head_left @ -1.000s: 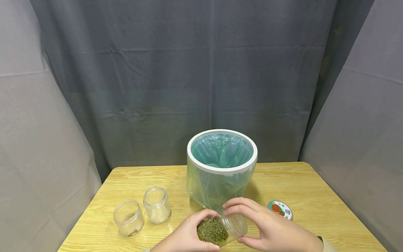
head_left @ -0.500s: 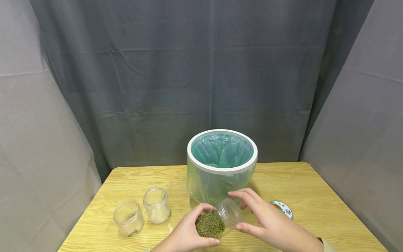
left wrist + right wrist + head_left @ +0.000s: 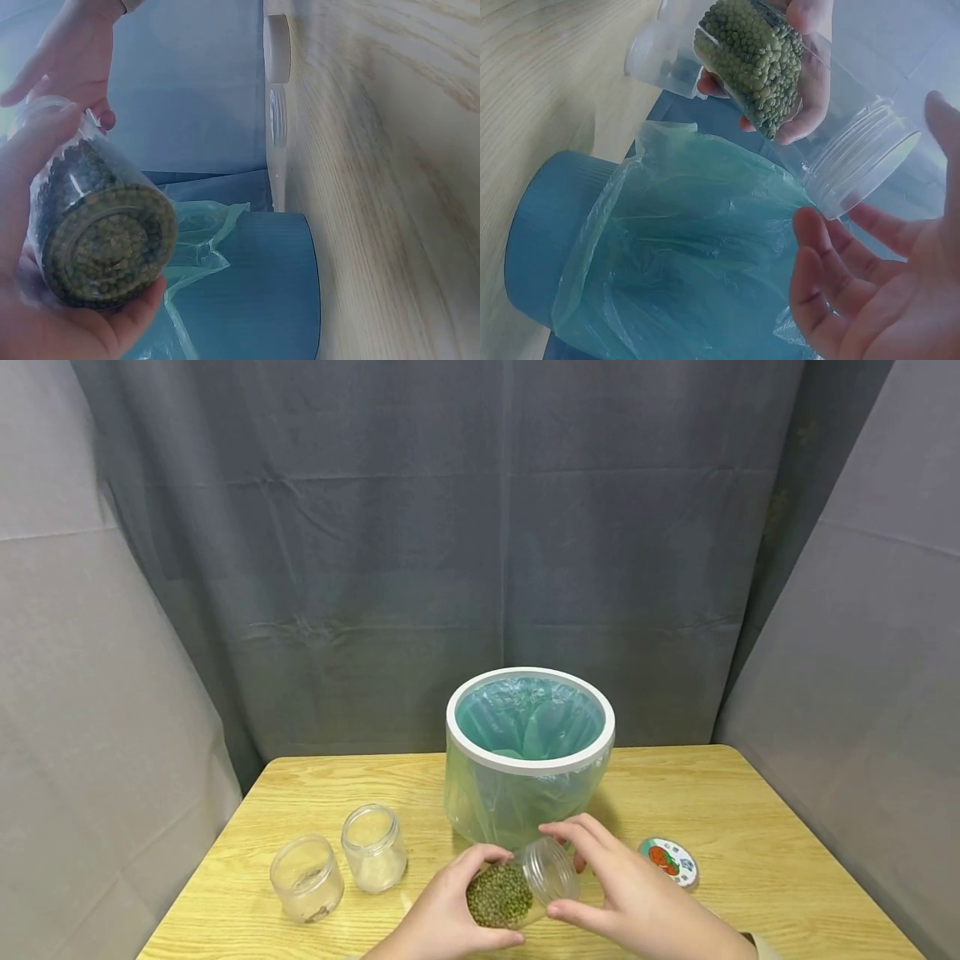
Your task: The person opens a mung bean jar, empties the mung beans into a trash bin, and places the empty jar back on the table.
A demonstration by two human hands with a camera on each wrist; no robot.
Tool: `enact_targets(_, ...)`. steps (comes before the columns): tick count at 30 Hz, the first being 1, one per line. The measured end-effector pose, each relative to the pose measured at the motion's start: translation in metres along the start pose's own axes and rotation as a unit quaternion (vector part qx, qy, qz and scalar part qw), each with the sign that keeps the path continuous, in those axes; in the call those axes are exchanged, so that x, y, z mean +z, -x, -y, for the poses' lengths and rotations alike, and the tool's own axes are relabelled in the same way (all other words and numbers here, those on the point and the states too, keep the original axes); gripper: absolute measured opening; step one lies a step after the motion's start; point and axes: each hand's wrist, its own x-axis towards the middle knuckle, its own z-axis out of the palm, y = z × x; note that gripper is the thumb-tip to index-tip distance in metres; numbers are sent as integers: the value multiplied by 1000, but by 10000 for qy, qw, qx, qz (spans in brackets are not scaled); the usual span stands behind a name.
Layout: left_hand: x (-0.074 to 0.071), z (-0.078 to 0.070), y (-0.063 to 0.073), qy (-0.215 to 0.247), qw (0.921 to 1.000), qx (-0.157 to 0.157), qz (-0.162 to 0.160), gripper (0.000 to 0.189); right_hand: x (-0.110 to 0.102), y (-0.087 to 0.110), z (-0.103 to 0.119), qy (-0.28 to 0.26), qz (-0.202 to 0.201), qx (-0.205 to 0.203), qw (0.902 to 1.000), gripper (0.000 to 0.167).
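Observation:
My left hand (image 3: 442, 906) grips a clear jar (image 3: 551, 872) around its body, thumb on the near side. The jar lies tilted, its uncapped threaded mouth to the right. Small green beans (image 3: 497, 896) are heaped toward its base; the left wrist view shows them through the jar bottom (image 3: 112, 247). My right hand (image 3: 630, 889) stands spread around the mouth, thumb below and fingers above it. In the right wrist view, its fingertips (image 3: 810, 225) are right at the jar's rim (image 3: 877, 176), while the thumb (image 3: 941, 120) stands apart from it.
A white-rimmed bin (image 3: 530, 768) lined with a green plastic bag (image 3: 525, 718) stands behind my hands. Two uncapped clear jars (image 3: 373, 852) stand at left, the nearer jar (image 3: 306, 881) with dark residue. A round lid with a tomato picture (image 3: 669, 862) lies at right.
My right hand has loosened from the jar's mouth, with its fingers spread wider. The mouth has risen slightly, and the beans have shifted a little left. The left hand keeps its hold.

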Motion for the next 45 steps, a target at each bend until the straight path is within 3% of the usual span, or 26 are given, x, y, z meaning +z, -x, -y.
enact_targets(9, 0, 1, 1, 38, 9999, 37, 141, 71, 1, 1, 0, -84, -118, -325, 9994, 53)
enact_targets(18, -2, 5, -1, 160, 9982, 149, 561, 69, -3, 3, -5, -344, 243, -673, 9968, 51)
enact_targets(27, -4, 4, -2, 213, 9974, 44, 690, 70, -5, 3, -7, -393, 474, -511, 9968, 53)
enact_targets(38, -2, 3, -1, 185, 9976, 82, 667, 69, -1, 4, -7, -260, 320, -439, 9982, 51)
enact_targets(45, 2, 5, -2, 146, 9975, 169, 664, 67, 2, 3, -6, -168, 509, -418, 9977, 52)
